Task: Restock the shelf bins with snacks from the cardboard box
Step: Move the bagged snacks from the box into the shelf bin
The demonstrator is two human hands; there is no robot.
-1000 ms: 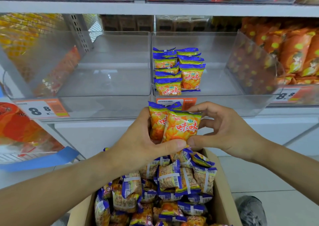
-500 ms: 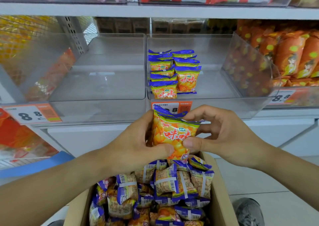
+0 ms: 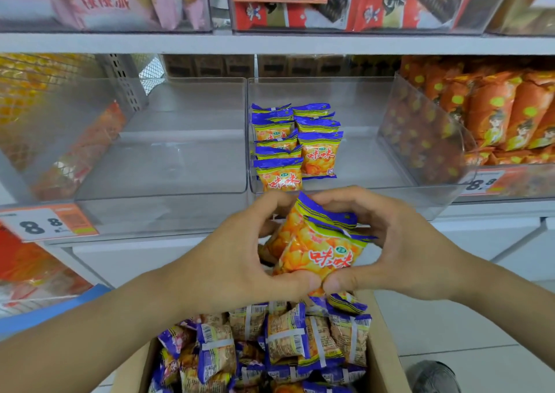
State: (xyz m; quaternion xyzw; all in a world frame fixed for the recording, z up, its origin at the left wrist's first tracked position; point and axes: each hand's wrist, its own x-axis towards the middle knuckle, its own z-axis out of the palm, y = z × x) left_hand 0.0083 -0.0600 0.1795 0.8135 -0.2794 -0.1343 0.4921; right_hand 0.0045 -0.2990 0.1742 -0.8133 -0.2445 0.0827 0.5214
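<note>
Both hands meet above the open cardboard box (image 3: 387,362), in front of the clear shelf bins. The left hand (image 3: 240,260) and right hand (image 3: 399,251) together grip a small stack of orange snack packets (image 3: 318,248) with blue and yellow sealed tops; at least two packets show, one behind the other, exact count unclear. Left thumb presses the stack's lower edge from the left, its fingers curl round the back; the right thumb and fingers pinch the lower right corner, the right fingers arching over the top seam. The two thumbs nearly touch under the stack. The stack stands roughly upright but tilted, its long axis running from lower left to upper right, blue top seams pointing up toward the shelf, printed red characters facing the camera. It hangs just above the box and below the front lip of the middle bin (image 3: 345,194). In that bin two short rows of the same packets (image 3: 297,149) stand on end at the left side, fronts toward the camera. The left bin (image 3: 162,200) beside it holds nothing visible. The box is packed with loose packets (image 3: 285,341), most showing their barcoded backs. Orange bags (image 3: 495,113) fill the bin at right. An orange price tag (image 3: 45,223) reading 8.8 sits on the shelf edge at left.
</note>
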